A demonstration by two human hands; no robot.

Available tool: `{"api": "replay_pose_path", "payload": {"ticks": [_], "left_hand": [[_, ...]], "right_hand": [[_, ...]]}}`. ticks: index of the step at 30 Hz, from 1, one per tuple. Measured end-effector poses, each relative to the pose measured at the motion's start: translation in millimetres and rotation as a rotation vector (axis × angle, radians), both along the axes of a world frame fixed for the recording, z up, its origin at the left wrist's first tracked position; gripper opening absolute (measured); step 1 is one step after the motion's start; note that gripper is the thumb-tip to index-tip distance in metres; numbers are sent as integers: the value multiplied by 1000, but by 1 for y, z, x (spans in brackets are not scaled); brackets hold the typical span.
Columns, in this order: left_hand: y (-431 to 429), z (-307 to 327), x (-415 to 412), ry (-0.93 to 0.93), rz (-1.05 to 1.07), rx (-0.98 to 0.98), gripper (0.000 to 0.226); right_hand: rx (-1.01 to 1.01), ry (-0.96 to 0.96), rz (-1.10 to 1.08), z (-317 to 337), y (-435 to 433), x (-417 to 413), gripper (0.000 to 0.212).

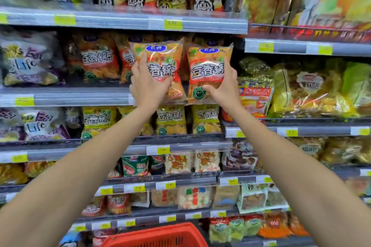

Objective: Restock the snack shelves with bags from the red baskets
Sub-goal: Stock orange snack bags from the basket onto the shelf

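Observation:
Both my arms reach up to the second shelf (66, 97). My left hand (147, 84) grips an orange snack bag (160, 60) by its lower left side. My right hand (222, 84) grips a second orange snack bag (208, 66) of the same kind, thumb across its lower front. The two bags stand upright side by side in front of matching orange bags (98, 58) on that shelf. A red basket (158, 235) sits at the bottom centre; only its rim and back wall show.
Yellow bags of the same brand (170, 119) fill the shelf below. White "Easy Life" bags (28, 60) lie at the left. Green and yellow bags (313, 90) crowd the right-hand shelving unit. Lower shelves hold small mixed snack packs (188, 161).

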State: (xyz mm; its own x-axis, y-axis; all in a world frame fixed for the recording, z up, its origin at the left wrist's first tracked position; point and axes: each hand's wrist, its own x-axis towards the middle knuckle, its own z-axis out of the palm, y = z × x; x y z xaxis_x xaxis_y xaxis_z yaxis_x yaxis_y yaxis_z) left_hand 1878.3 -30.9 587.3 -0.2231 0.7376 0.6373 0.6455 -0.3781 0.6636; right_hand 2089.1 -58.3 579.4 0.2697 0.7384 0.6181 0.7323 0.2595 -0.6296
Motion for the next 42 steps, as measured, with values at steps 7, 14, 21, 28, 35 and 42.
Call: {"api": "replay_pose_path", "payload": {"ticks": [7,14,21,28,35,42], "left_hand": [[41,26,29,11,97,0,96],[80,38,61,95,112,-4,90],[115,12,70,191,127,-31,100],[115,-1,66,271,83,-104,109],[108,8,53,270,-165,-218,116],[95,9,34,223,-296,-170,111]], "right_hand": [[36,-111,86,30,44,30,98],[85,39,89,32,88,51,99],[27,-53,53,19,116,64,101],[-22,-167,17,-1,112,68,106],[-197,-188,-69,10,98,59,106],[-204,-158,-280,14,77,30,98]]}}
